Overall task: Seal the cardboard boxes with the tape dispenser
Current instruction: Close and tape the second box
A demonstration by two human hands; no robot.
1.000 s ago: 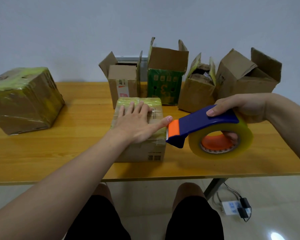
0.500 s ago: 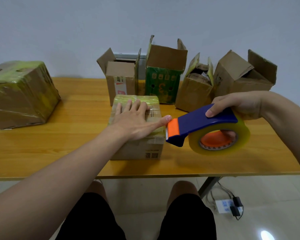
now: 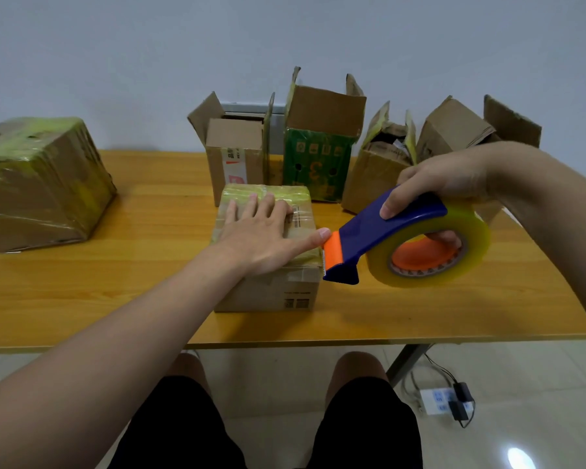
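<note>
The left hand lies flat and wide on the small box, likely to hold it still. The right hand grips the tape dispenser just beside the left thumb.

The green box bears a large "3".

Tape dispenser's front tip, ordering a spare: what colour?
The tape dispenser tip is orange; head view.

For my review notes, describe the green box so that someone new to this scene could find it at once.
On the wooden table, four open boxes line the far edge by the wall. The green box is second from the left, with its flaps standing up. Its front alone is printed green, while its neighbours are brown cardboard.
</note>
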